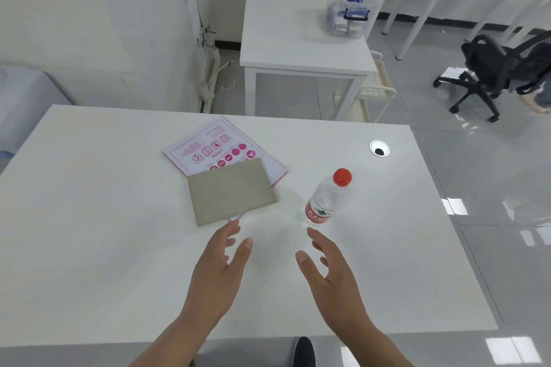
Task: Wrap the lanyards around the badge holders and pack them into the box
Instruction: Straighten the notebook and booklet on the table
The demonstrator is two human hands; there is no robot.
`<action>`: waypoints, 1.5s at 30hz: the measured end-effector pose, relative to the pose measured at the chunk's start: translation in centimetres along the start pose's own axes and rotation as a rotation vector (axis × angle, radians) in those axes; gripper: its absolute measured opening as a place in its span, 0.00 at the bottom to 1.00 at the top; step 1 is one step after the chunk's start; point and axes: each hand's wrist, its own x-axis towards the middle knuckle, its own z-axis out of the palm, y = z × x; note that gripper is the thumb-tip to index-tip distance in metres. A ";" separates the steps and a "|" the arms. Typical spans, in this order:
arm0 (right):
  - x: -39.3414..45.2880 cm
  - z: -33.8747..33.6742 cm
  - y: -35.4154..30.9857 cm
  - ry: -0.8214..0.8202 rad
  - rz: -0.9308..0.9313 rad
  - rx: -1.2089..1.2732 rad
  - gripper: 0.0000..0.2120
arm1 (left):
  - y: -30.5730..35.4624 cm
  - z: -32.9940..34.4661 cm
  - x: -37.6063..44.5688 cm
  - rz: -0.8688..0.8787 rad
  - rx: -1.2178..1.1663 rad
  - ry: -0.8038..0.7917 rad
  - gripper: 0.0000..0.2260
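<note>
White table (89,217), left hand (214,274) and right hand (334,280) empty, fingers spread, possibly hovering.

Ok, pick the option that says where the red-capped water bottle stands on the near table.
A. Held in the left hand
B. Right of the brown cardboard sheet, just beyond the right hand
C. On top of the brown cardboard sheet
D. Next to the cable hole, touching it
B: the water bottle stands upright on the near table, right of the cardboard sheet and just beyond the right hand, which holds nothing.
</note>
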 end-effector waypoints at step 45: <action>32.2 14.7 -8.2 -0.312 -0.067 -0.597 0.09 | -4.2 -5.7 21.9 -0.740 -0.697 0.304 0.07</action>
